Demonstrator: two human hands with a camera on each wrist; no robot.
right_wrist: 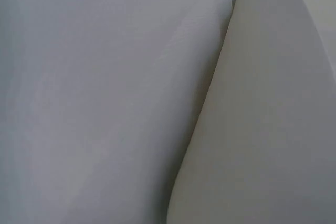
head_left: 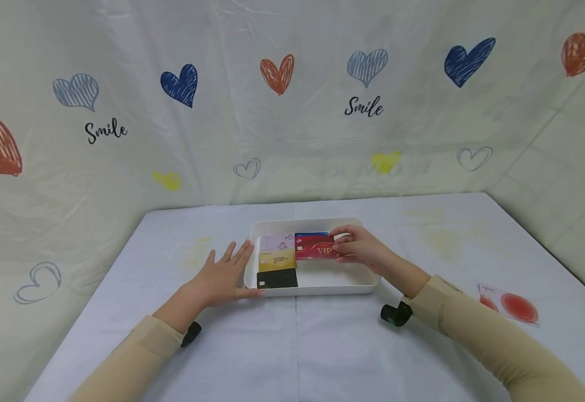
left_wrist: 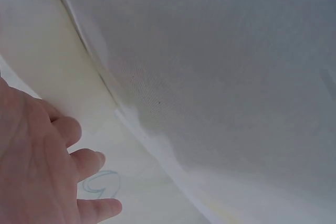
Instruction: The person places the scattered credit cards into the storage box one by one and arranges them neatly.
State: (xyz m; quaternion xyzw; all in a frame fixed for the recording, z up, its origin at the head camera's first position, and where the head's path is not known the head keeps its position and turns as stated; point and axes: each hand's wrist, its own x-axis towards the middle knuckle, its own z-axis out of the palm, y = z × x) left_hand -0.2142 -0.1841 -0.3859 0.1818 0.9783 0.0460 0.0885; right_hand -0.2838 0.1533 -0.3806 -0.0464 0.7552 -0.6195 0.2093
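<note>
In the head view, a white tray (head_left: 335, 278) holds several cards. Down its left side lie a pale lilac card (head_left: 276, 242), a gold card (head_left: 277, 260) and a black card (head_left: 278, 278). My right hand (head_left: 363, 251) pinches a red VIP card (head_left: 312, 247) by its right end. Behind that card shows a thin strip of a blue card (head_left: 312, 233), mostly covered. My left hand (head_left: 222, 278) rests with fingers spread at the tray's left edge, thumb by the front left corner. The left wrist view shows part of this hand (left_wrist: 37, 166), but neither wrist view shows the cards.
A white table (head_left: 343, 346) bears the tray. Right of the right forearm lies a flat pale piece with red circles (head_left: 519, 307). Black wrist devices (head_left: 395, 314) sit under both cuffs. A heart-printed sheet (head_left: 312, 139) hangs behind the table.
</note>
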